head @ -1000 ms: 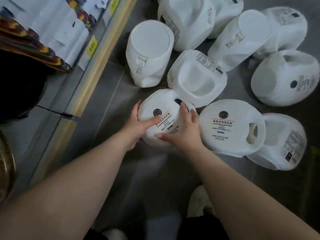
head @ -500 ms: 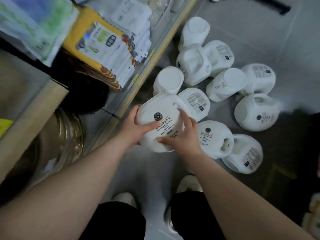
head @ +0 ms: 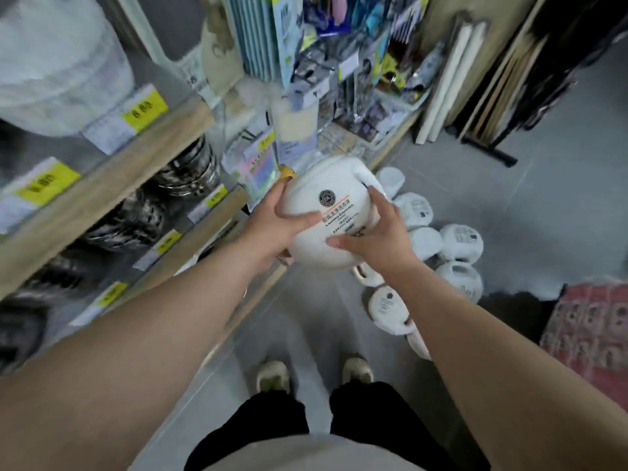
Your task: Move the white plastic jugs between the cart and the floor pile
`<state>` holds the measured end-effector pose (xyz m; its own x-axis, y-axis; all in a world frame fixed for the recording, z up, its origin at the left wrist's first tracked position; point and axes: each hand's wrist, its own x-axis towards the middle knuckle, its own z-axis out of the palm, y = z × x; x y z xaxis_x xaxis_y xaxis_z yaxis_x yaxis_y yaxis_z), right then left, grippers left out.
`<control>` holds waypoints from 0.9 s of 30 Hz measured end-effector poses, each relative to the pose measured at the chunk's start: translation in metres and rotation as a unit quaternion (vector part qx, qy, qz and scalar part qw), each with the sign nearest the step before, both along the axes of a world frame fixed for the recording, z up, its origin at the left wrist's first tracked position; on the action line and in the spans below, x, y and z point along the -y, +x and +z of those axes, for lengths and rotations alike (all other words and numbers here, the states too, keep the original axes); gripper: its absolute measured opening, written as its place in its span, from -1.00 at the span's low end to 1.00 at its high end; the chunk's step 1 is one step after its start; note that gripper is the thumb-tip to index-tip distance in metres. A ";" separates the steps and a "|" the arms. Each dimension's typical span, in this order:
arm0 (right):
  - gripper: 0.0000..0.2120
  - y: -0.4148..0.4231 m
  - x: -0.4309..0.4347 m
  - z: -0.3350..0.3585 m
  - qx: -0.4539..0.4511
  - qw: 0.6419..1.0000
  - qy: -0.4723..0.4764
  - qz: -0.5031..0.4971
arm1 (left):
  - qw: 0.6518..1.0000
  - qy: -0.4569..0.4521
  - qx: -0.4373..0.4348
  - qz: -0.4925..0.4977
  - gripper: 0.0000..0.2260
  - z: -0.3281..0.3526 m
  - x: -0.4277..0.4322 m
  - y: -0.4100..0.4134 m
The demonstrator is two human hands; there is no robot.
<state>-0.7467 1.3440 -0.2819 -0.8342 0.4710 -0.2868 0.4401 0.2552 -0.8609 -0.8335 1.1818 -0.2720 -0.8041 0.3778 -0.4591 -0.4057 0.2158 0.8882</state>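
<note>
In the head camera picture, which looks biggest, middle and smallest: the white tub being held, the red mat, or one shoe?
1. Tub, though it sits closest to the camera.
2. Red mat, cut off by the edge.
3. Shoe.

The person has bare forearms, no sleeves in view, a light grey top, black trousers and pale beige shoes.

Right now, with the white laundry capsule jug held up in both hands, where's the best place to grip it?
Probably as now: the left hand and right hand clasp opposite sides of the laundry capsule jug. Its body is round and wide, so one hand likely couldn't span it.
</note>
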 end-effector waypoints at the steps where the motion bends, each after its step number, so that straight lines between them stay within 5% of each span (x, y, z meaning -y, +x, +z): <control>1: 0.09 -0.002 0.000 0.014 -0.014 1.000 0.003 0.017 | 1.000 0.011 -0.015 0.015 -0.26 0.013 0.003 0.003; 8: 0.04 -0.017 0.001 0.091 -0.086 0.971 0.034 0.220 | 0.976 0.061 -0.065 0.199 -0.23 0.073 0.028 0.053; 13: 0.00 -0.018 0.044 0.119 -0.112 0.921 0.045 0.371 | 0.932 0.060 -0.101 0.342 -0.40 0.099 0.065 0.115; 21: 0.01 0.034 0.195 0.133 -0.123 0.821 0.007 0.557 | 0.827 0.026 -0.137 0.544 -0.54 0.120 0.173 0.248; 27: 0.00 0.124 0.348 0.136 -0.123 0.729 -0.028 0.673 | 0.745 -0.006 -0.140 0.652 -0.43 0.123 0.283 0.377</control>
<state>-0.6231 0.9963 -0.1457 -0.5602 -0.8275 -0.0383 -0.3452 0.2753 -0.8973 -0.4564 0.8992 -0.1492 -0.5485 -0.8116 -0.2011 -0.0755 -0.1914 0.9786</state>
